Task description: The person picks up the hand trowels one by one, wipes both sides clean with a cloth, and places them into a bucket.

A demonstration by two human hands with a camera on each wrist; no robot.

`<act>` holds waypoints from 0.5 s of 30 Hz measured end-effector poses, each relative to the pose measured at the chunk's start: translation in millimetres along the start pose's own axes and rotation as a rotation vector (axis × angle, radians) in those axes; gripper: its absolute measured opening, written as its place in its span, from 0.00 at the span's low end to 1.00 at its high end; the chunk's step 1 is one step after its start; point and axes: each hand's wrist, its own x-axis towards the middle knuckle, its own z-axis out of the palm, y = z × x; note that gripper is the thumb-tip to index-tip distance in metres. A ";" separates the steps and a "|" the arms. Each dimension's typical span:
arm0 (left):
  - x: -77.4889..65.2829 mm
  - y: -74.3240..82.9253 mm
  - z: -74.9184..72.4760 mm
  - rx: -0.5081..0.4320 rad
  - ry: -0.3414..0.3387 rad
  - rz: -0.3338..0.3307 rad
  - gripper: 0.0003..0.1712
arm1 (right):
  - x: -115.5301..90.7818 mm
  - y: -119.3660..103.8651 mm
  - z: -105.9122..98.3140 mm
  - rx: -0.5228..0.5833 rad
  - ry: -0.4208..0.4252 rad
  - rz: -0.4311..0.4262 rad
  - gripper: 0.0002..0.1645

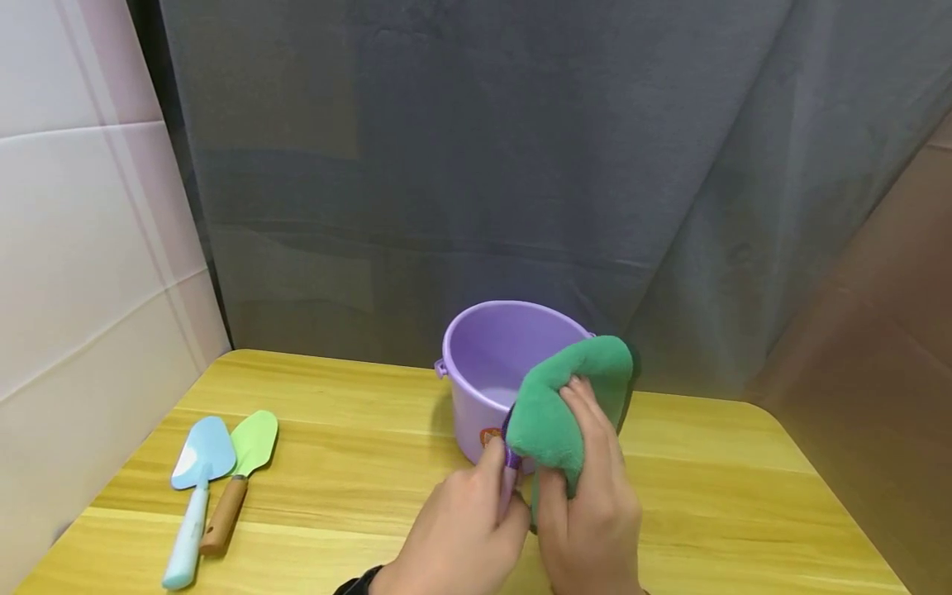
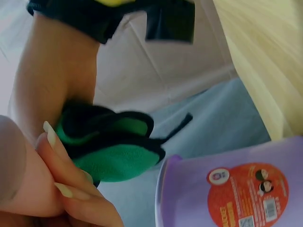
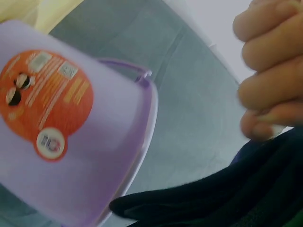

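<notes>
My left hand (image 1: 457, 521) grips the pale purple handle (image 1: 509, 487) of a tool with a darker purple neck. The tool's head is hidden by a green cloth (image 1: 546, 413), so I cannot tell its kind. With fingers bent over the plush cloth and thumb below, my right hand (image 1: 598, 504) holds it against the tool. Just beyond both hands, a light purple bucket (image 1: 483, 397) stands upright, the cloth overlapping its right side in the head view. An orange-red label (image 2: 248, 194) marks the bucket's side. The right wrist view catches the left hand's curled fingers (image 3: 272, 71).
On the left of the wooden table (image 1: 357, 463) lie a light blue trowel (image 1: 197, 487) and a green trowel (image 1: 251, 446) with a brown handle, their blades overlapping. A grey curtain (image 1: 476, 165) hangs behind, and a white panel (image 1: 89, 207) stands at left.
</notes>
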 end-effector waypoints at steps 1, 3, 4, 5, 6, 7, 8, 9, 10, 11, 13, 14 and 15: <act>-0.8 0.4 1.4 -0.003 -0.010 -0.003 0.11 | 1.1 1.5 -1.2 -0.010 0.006 0.008 0.27; -2.4 1.6 4.5 -0.012 -0.048 -0.013 0.09 | 4.0 5.5 -3.8 -0.031 0.020 0.028 0.29; -3.2 2.0 6.5 -0.018 -0.069 -0.016 0.09 | 5.8 7.9 -5.2 -0.040 0.030 0.039 0.29; -3.9 2.3 8.2 -0.026 -0.090 -0.021 0.09 | 7.9 10.3 -6.7 -0.050 0.035 0.055 0.30; -4.4 3.1 9.6 -0.027 -0.105 -0.028 0.08 | 9.9 12.6 -8.2 -0.055 0.040 0.071 0.30; -4.8 3.8 10.5 -0.033 -0.121 -0.036 0.08 | 12.0 14.8 -9.5 -0.055 0.044 0.087 0.30; -5.1 4.5 11.0 -0.039 -0.133 -0.043 0.08 | 13.6 16.8 -10.8 -0.052 0.048 0.099 0.30; -5.5 5.1 11.4 -0.044 -0.138 -0.050 0.08 | 15.0 18.4 -11.8 -0.046 0.052 0.108 0.29; -5.6 5.4 11.6 -0.044 -0.135 -0.050 0.09 | 16.0 19.5 -12.6 -0.043 0.054 0.114 0.28; -5.6 6.1 11.4 -0.041 -0.126 -0.047 0.09 | 16.4 19.9 -13.3 -0.042 0.052 0.115 0.28; -5.4 6.5 10.9 -0.033 -0.110 -0.032 0.10 | 15.8 19.2 -13.4 -0.045 0.047 0.107 0.26; -5.4 6.1 11.0 -0.025 -0.099 -0.017 0.11 | 15.1 18.3 -12.7 -0.049 0.051 0.097 0.27; -5.2 5.6 11.1 -0.016 -0.087 0.001 0.11 | 14.4 17.1 -12.0 -0.049 0.052 0.090 0.29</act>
